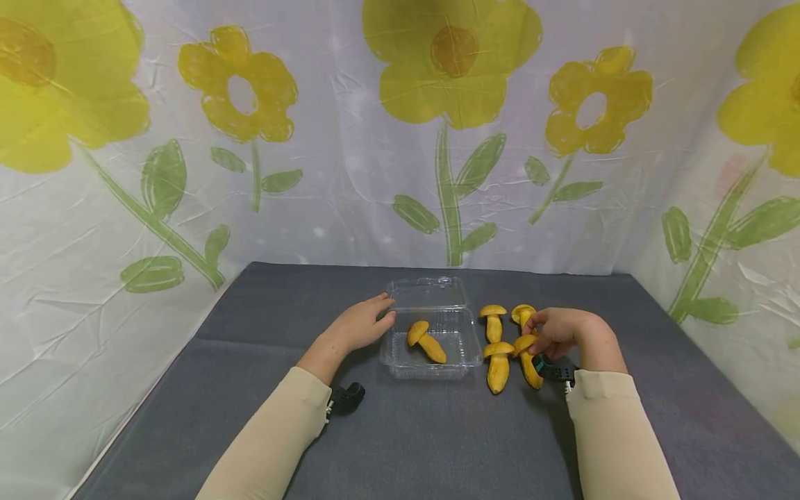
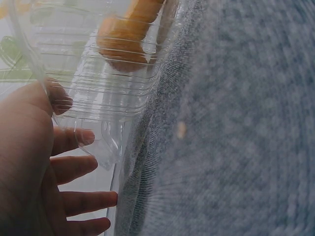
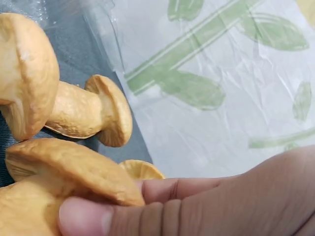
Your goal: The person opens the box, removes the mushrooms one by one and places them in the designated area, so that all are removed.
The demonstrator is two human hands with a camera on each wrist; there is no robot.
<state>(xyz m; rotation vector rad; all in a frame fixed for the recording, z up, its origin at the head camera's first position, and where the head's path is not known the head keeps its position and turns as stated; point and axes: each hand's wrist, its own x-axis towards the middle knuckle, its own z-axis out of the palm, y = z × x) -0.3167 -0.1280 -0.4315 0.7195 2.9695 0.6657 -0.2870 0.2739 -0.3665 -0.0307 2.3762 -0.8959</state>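
Note:
My left hand (image 1: 356, 326) rests at the left side of a clear plastic clamshell box (image 1: 431, 366), its fingers spread and nearly straight. In the left wrist view the thumb (image 2: 61, 98) lies against the box's edge. One yellow mushroom (image 1: 428, 342) lies tilted inside the box. To the right of it, my right hand (image 1: 565, 330) pinches the front right mushroom (image 3: 74, 169) by its cap, thumb (image 3: 86, 216) on the near side, fingers partly hidden behind. Beside that one lie a front left mushroom (image 1: 498, 368), a back left mushroom (image 1: 494, 323) and a back right mushroom (image 1: 522, 314).
The box's transparent lid (image 1: 428, 294) stands folded back at the far side. A dark grey cloth (image 1: 450, 444) covers the table. White curtains (image 1: 337, 173) printed with yellow flowers enclose the back and sides. Each wrist wears a small black camera (image 1: 347, 398).

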